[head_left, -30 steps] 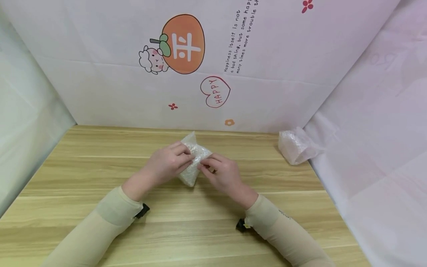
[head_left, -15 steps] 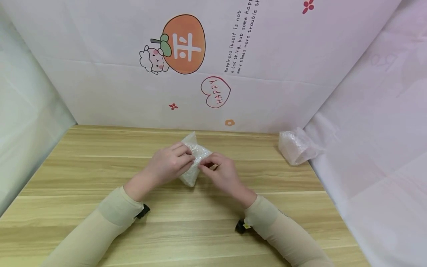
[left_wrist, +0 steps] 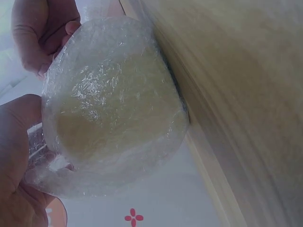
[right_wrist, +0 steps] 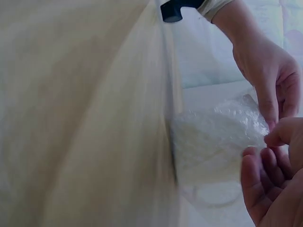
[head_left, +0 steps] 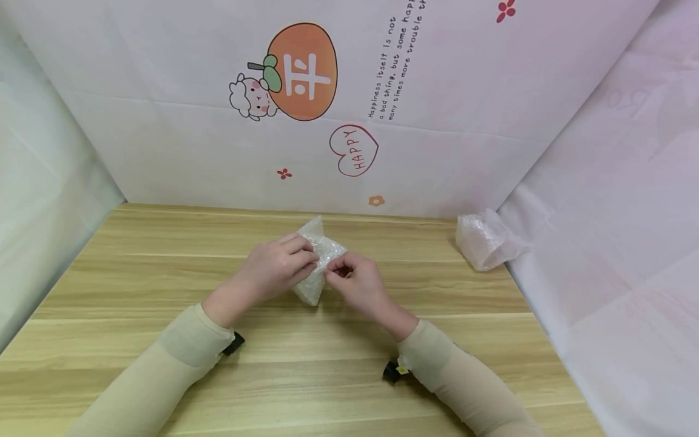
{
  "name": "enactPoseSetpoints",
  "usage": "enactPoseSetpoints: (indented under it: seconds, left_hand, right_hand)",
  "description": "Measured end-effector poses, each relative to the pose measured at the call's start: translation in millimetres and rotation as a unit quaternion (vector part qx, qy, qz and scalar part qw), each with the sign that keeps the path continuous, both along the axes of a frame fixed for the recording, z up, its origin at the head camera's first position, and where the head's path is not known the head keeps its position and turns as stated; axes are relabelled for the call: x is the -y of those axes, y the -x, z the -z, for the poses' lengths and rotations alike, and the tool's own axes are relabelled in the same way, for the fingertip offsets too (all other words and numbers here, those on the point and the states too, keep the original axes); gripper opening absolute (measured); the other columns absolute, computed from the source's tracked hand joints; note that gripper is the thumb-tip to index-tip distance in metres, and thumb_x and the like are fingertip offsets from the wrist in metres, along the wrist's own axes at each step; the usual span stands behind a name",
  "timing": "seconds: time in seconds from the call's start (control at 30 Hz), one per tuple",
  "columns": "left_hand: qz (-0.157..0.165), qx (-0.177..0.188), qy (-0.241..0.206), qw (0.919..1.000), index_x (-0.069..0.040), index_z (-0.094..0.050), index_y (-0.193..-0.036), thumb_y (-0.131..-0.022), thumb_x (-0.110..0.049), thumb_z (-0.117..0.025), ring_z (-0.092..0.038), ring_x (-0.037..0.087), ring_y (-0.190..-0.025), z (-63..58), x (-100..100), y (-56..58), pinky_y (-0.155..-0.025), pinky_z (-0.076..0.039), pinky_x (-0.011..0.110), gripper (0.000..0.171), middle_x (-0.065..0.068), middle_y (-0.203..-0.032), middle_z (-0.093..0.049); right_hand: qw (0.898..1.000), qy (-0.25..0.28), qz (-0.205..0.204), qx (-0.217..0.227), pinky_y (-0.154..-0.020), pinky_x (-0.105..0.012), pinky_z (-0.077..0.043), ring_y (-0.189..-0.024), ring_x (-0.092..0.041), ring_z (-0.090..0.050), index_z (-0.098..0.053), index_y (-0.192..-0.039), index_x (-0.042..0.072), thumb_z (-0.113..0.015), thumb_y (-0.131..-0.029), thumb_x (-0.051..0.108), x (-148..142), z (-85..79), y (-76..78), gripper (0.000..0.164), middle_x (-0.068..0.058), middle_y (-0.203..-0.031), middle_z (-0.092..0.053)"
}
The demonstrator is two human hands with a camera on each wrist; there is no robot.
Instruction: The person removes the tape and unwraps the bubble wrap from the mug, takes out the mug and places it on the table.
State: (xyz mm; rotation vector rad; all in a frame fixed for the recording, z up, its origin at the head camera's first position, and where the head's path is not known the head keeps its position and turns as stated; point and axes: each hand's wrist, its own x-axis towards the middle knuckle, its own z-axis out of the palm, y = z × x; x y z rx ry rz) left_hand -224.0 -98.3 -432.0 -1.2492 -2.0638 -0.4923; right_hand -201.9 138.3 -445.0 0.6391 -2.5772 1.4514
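A bundle of clear bubble wrap (head_left: 311, 288) stands on the wooden table between both hands, a pointed flap sticking up at its back. In the left wrist view the bubble wrap bundle (left_wrist: 113, 109) looks rounded and shiny, and a yellowish tone shows through. My left hand (head_left: 275, 264) grips its top left side, thumb and fingers curled over the wrap. From the right, my right hand (head_left: 360, 282) pinches the wrap's edge between thumb and forefinger. Both sets of fingertips are close together in the right wrist view, where the bundle (right_wrist: 213, 142) is partly behind them. What the wrap contains is hidden.
A second bubble wrap bundle (head_left: 480, 243) lies at the table's back right edge. The wooden table (head_left: 317, 376) ends at a white printed backdrop (head_left: 437, 164), with white cloth on both sides. Small black cameras sit under both cuffs.
My right hand has shifted very slightly, its fingers drawing closer together at the wrap. The left hand and the bundle stay practically in place.
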Motion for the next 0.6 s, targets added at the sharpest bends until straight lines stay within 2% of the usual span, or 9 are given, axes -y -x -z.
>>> enactPoseSetpoints:
  seconds: [0.17, 0.3, 0.5, 0.6]
  left_hand:
    - [0.005, 0.001, -0.004, 1.0000, -0.002, -0.083, -0.105, -0.089, -0.005, -0.092, -0.074, 0.027, -0.094, -0.6, 1.4, 0.0, -0.071, -0.067, 0.037, 0.018, 0.009, -0.103, -0.076]
    - [0.010, -0.003, -0.008, 0.9999, -0.001, -0.083, -0.104, -0.088, -0.004, -0.092, -0.074, 0.026, -0.093, -1.1, 1.9, -0.1, -0.070, -0.067, 0.037, 0.019, 0.009, -0.102, -0.075]
    - [0.009, -0.005, -0.010, 0.9999, -0.001, -0.083, -0.103, -0.087, -0.004, -0.092, -0.074, 0.026, -0.093, -0.2, 0.9, 0.3, -0.069, -0.067, 0.038, 0.019, 0.008, -0.101, -0.075]
    - [0.009, -0.006, -0.008, 0.9999, -0.001, -0.083, -0.104, -0.087, -0.003, -0.091, -0.074, 0.026, -0.093, 0.4, 0.5, 0.4, -0.069, -0.067, 0.037, 0.019, 0.008, -0.101, -0.075]
  right_hand:
    - [0.997, -0.045, -0.015, -0.054, -0.075, -0.030, -0.065, -0.085, -0.015, -0.075, -0.081, -0.097, 0.008, -0.085, -0.098, 0.006, -4.5, -5.3, -1.2, 0.004, -0.001, -0.094, -0.080]
    - [0.994, -0.069, -0.017, -0.084, -0.075, -0.027, -0.065, -0.084, -0.013, -0.074, -0.083, -0.095, 0.010, -0.087, -0.096, 0.006, -5.5, -6.2, -1.0, 0.006, 0.001, -0.092, -0.079]
    - [0.989, -0.091, -0.018, -0.115, -0.072, -0.030, -0.066, -0.081, -0.014, -0.074, -0.080, -0.092, 0.007, -0.085, -0.097, 0.003, -3.8, -1.6, -0.6, 0.008, -0.002, -0.090, -0.077]
    - [0.990, -0.083, -0.012, -0.110, -0.068, -0.028, -0.064, -0.077, -0.012, -0.070, -0.078, -0.089, 0.007, -0.083, -0.096, 0.001, -1.7, 0.3, -1.4, 0.010, -0.002, -0.086, -0.075]
